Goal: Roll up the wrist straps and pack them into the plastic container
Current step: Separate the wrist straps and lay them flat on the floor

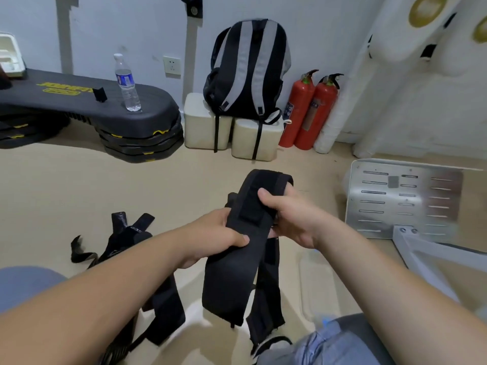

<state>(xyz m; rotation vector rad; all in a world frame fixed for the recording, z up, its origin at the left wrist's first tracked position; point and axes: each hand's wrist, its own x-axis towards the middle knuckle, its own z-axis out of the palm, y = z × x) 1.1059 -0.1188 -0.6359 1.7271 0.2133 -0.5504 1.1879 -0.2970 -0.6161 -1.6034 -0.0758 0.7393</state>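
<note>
- Loose straps [126, 241] lie in a heap on the floor, left of the hands.
- The left hand [218, 233] has its grip clenched on the left edge of the black wrist strap [229, 280], thumb on the front.
- The wrist strap is held in the air between both hands, with its top folded over and its ends hanging.
- The right hand [290, 217] grasps the folded upper part, thumb pressed on top.

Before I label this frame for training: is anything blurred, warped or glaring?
Head view: the wide lens bows the wall and tilts the fire extinguishers; the metal plate shows soft glare; the wrist strap gripped by the left hand and right hand is fairly sharp; its hanging ends and the clear plastic container by the lower edge are blurred.
</note>
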